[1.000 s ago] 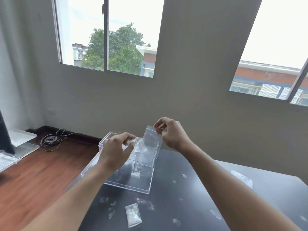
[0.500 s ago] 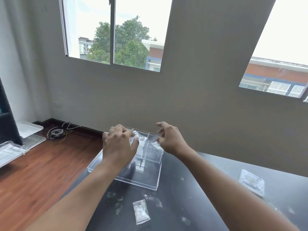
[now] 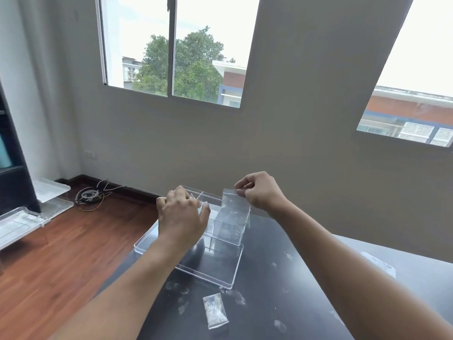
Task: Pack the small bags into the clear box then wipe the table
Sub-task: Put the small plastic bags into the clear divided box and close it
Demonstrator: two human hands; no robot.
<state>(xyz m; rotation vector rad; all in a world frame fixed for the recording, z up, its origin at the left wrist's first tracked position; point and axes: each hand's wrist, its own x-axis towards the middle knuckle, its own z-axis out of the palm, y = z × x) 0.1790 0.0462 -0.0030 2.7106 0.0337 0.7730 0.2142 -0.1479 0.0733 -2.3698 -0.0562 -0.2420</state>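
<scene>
A clear box (image 3: pixel 220 273) with inner dividers stands at the far left corner of the black table (image 3: pixel 306 285). My left hand (image 3: pixel 181 217) curls over the box's left compartment and grips its wall. My right hand (image 3: pixel 259 192) pinches the top edge of a small clear bag (image 3: pixel 232 217), which hangs upright with its lower part inside the box's right compartment. A second small bag (image 3: pixel 215 309) with white contents lies flat on the table in front of the box. A third small bag (image 3: pixel 380 263) lies at the table's right side.
White smears and specks (image 3: pixel 279 325) dot the tabletop around the box. The box sits close to the table's left edge, with wooden floor (image 3: pixel 61 266) below. Coiled cables (image 3: pixel 88 195) and clear trays (image 3: pixel 22 222) lie on the floor at left.
My right hand has risen and drawn the clear bag's top up above the box's rim. My left hand has stayed on the box's left side.
</scene>
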